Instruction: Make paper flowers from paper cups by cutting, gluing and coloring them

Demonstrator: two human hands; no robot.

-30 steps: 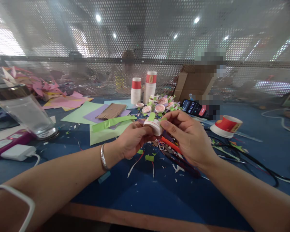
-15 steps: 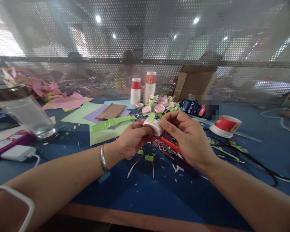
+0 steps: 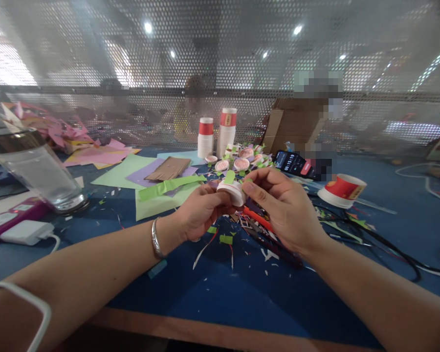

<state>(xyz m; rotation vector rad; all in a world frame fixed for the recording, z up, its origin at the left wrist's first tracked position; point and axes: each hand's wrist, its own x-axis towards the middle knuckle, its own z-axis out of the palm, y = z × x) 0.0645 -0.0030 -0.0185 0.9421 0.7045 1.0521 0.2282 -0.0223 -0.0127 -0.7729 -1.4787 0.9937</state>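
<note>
A shared craft workshop in a large hall: the blue-covered table (image 3: pixel 220 293) is littered with coloured paper sheets (image 3: pixel 124 176), snippets (image 3: pixel 225 239) and stacked paper cups (image 3: pixel 227 128), with a trimmed paper cup (image 3: pixel 233 191) held over its middle; behind the perforated screen (image 3: pixel 95 58) along its far edge, other people (image 3: pixel 194 98) show dimly under ceiling spotlights (image 3: pixel 148 27)

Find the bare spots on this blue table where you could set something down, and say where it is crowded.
Barest: the blue table between the forearms, along the near edge. Also right of the red cup, beyond the cables. Crowded: scraps under the left hand and right hand holding the cup piece, and paper sheets behind.
</note>
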